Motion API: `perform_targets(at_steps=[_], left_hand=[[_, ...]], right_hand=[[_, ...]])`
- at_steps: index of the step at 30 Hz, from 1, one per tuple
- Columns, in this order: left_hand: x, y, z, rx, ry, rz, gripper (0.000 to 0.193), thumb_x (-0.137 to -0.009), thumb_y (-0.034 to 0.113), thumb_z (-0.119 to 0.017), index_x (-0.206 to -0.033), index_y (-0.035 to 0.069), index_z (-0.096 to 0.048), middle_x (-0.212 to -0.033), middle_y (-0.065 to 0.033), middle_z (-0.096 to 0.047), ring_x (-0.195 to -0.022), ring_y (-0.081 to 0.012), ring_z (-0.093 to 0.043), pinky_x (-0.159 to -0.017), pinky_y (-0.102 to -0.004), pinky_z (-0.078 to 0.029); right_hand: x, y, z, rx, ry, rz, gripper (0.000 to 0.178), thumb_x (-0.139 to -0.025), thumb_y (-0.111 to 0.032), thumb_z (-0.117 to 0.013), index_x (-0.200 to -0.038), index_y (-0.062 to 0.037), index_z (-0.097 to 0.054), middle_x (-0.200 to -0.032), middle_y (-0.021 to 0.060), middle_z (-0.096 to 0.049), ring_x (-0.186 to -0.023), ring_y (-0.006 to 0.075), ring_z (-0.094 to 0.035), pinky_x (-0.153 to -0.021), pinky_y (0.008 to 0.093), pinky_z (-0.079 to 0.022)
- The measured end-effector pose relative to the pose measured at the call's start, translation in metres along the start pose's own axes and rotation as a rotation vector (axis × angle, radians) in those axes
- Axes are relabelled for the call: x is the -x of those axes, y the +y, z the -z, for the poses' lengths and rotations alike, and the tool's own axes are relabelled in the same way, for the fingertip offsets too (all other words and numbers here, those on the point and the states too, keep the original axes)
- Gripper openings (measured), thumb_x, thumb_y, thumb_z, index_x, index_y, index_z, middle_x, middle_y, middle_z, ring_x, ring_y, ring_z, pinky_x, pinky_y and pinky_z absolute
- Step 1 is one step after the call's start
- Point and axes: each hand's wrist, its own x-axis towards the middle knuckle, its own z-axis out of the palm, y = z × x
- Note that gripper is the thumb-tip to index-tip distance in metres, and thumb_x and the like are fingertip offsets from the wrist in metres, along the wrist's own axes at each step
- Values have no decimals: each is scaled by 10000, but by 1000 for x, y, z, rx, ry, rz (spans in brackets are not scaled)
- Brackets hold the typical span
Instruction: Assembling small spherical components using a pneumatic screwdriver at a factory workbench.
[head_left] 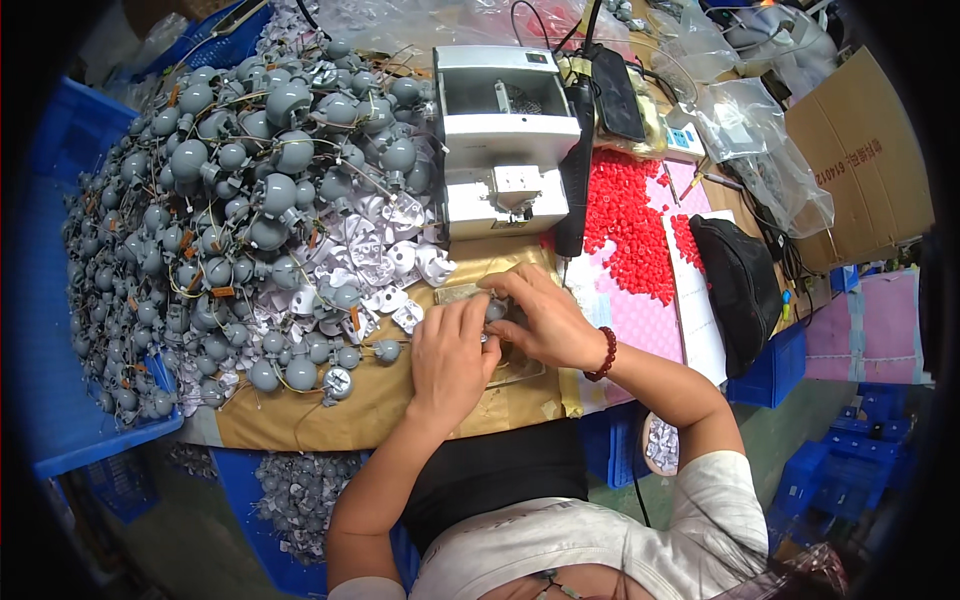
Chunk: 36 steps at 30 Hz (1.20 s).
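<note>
My left hand [450,358] and my right hand [553,322] meet over the table in front of the machine. Between their fingertips sits a small grey ball-shaped part [495,310], mostly covered by the fingers. The right thumb and forefinger pinch it from the right. The left fingers are bent and pressed together against its other side; what lies under them is hidden. A flat fixture block [515,372] shows partly beneath the hands. To the left lies a big heap of grey ball-shaped parts [285,190] with thin wires, with white plastic pieces [385,255] along its edge.
A silver box-shaped machine [505,130] stands beyond my hands, with a black powered screwdriver [575,185] upright beside it. Right of that are red plastic pieces [630,220], a black pouch [738,290] and a cardboard box [860,165]. Blue crates [95,430] edge the left.
</note>
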Motion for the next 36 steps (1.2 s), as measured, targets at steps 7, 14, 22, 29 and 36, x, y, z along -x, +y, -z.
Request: perform_targets(at_steps=[7,14,22,29,36], left_hand=[[2,0,-7,-50,38,-19,458,-778,146,-767,-1209,101,-622,-1054,-67,-615,-1014,-290,-573,-856,-429,-469],[2,-2,-6,-46,43,-5,361,-773,131,-766,-1117,89,-664,-994,-66,-617,-974,-294,-573,-832,-423,-468],[1,-2,-9,-42,50,-17,361,-764,129,-765,-1110,102,-664,-1018,-49,-626,-989,-274,-574,-831,-416,-465],[-1,2,-7,-8,58,-10,344,-780,113,-758,-1108,66,-666,-994,-93,-626,-950,-316,-568,-835,-435,-468],[0,-2,-11,-7,54,0,356,-786,127,-746,-1128,84,-655,-998,-79,-630,-928,-308,-609,-809,-432,-474]], right_hand=[[-10,18,2,-173,-33,-55,597,-796,-85,-809,-1339,-98,-563,-1091,118,-585,-1017,268,-576,-857,377,-491],[-35,50,50,201,794,151,610,-853,-92,-747,-1391,26,-486,-1262,199,-564,-1097,357,-576,-990,435,-452],[-57,92,59,-394,698,-238,631,-878,-120,-762,-1410,32,-457,-1078,130,-669,-953,183,-658,-851,307,-537],[-60,-23,98,-709,809,448,663,-911,130,-558,-1498,14,-273,-941,101,-625,-867,214,-673,-845,401,-564],[-118,-24,95,-542,704,377,527,-894,79,-662,-1366,25,-434,-815,56,-673,-691,146,-675,-650,284,-558]])
